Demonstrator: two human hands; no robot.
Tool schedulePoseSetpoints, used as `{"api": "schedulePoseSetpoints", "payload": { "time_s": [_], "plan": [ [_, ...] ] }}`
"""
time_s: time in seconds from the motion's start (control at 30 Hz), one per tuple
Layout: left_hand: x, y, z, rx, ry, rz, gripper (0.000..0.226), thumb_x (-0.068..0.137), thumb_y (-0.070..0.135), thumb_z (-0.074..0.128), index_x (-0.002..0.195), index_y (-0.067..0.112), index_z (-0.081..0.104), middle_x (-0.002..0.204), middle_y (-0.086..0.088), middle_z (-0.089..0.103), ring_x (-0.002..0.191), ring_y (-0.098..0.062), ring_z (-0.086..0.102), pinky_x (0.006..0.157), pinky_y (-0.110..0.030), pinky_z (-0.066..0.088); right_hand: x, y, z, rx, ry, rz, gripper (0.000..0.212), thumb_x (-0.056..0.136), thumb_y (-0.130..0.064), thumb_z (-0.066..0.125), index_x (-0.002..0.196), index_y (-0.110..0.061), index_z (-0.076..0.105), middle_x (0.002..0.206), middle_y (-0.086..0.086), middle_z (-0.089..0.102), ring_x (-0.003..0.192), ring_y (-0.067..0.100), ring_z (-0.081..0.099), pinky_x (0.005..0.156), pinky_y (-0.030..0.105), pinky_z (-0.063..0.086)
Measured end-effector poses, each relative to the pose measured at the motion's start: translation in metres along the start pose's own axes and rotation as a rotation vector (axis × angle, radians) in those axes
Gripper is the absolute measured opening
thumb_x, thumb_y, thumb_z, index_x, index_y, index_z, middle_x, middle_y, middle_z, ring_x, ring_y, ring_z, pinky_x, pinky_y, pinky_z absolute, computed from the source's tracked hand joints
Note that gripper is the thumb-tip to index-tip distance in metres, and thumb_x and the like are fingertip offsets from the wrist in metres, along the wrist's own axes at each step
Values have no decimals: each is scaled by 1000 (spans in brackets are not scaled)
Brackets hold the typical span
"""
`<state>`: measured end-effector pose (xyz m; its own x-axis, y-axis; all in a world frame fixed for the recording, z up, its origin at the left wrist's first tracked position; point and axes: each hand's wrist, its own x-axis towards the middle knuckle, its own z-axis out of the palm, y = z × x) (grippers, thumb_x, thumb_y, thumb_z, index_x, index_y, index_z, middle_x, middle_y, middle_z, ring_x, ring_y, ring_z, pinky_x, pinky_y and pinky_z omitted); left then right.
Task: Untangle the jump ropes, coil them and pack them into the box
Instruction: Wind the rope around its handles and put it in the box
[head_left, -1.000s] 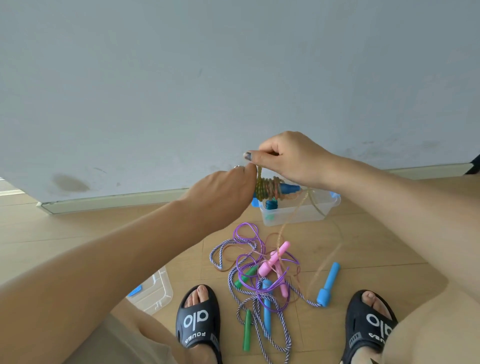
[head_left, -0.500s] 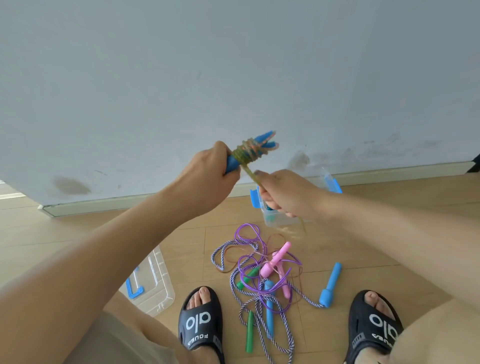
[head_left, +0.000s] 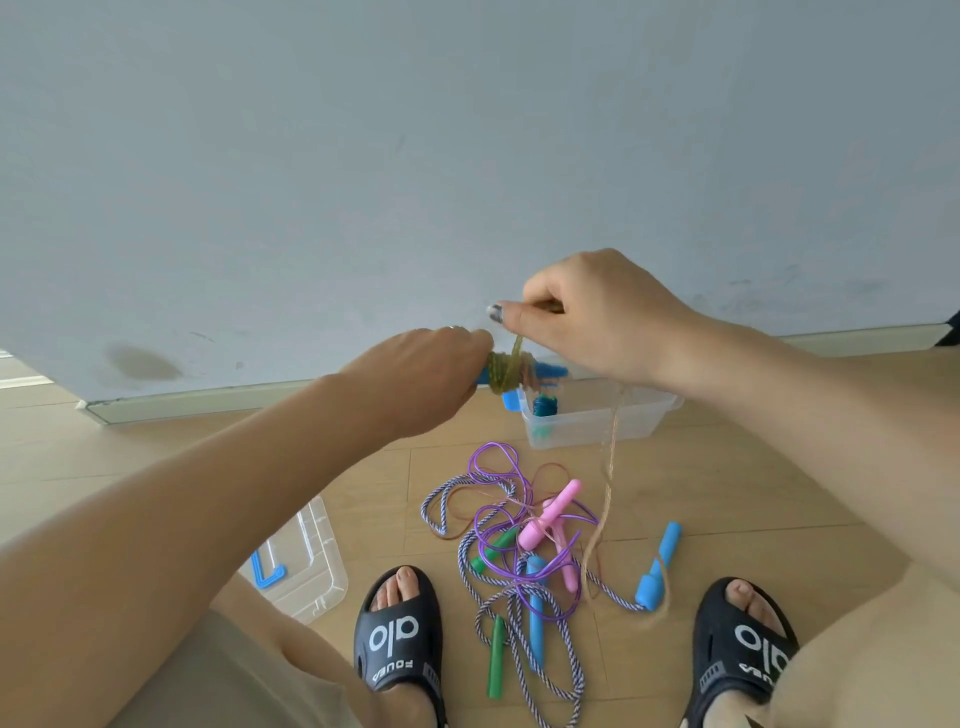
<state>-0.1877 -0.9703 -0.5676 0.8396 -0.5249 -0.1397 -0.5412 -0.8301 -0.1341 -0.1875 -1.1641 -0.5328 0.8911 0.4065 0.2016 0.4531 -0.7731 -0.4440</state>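
My left hand (head_left: 431, 379) grips a pair of blue handles (head_left: 545, 371) with an olive-brown rope coil (head_left: 511, 370) wound round them. My right hand (head_left: 592, 317) pinches that rope above the coil; its loose end (head_left: 605, 488) trails down to the floor. Just behind stands the clear plastic box (head_left: 623, 423), a coiled blue rope (head_left: 544, 405) inside. On the floor between my feet lies a tangle of ropes (head_left: 519, 540): a purple one with pink handles (head_left: 550, 519), a striped one with blue handles (head_left: 660, 566), and green handles (head_left: 496, 665).
The clear box lid (head_left: 306, 566) with blue clips lies on the wooden floor at the left. My feet in black sandals (head_left: 397, 634) (head_left: 743, 644) flank the tangle. A grey wall with a skirting board (head_left: 208, 405) runs right behind the box.
My right hand swung from below the coil up over it, carrying the rope round the handles. My left hand lowered the handles and turned them level.
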Motion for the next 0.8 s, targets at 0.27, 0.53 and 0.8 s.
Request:
{"api": "schedulePoseSetpoints", "payload": {
  "time_s": [0.27,0.53,0.8],
  "plan": [
    [-12,21,-13,-278,265,204,21,97,23,49,113,10,48,87,0,55,75,-29,54,63,-37,39,17,32,23,336,-212,147,52,98,-42,55,59,-11,39,56,4,29,52,16,26,50,29,23],
    [2,2,-8,-692,224,-358,29,95,24,52,71,12,39,64,-1,44,55,-19,37,49,-30,29,-2,19,56,393,-192,356,55,104,-38,32,54,-15,40,42,-8,43,44,11,39,56,30,35],
    [-2,-37,21,-194,-128,-360,20,94,19,44,75,18,39,77,-2,49,62,-17,48,57,-31,40,-20,-12,20,-78,-113,4,52,101,-42,45,58,-13,39,50,0,40,53,20,39,53,34,30]
  ]
}}
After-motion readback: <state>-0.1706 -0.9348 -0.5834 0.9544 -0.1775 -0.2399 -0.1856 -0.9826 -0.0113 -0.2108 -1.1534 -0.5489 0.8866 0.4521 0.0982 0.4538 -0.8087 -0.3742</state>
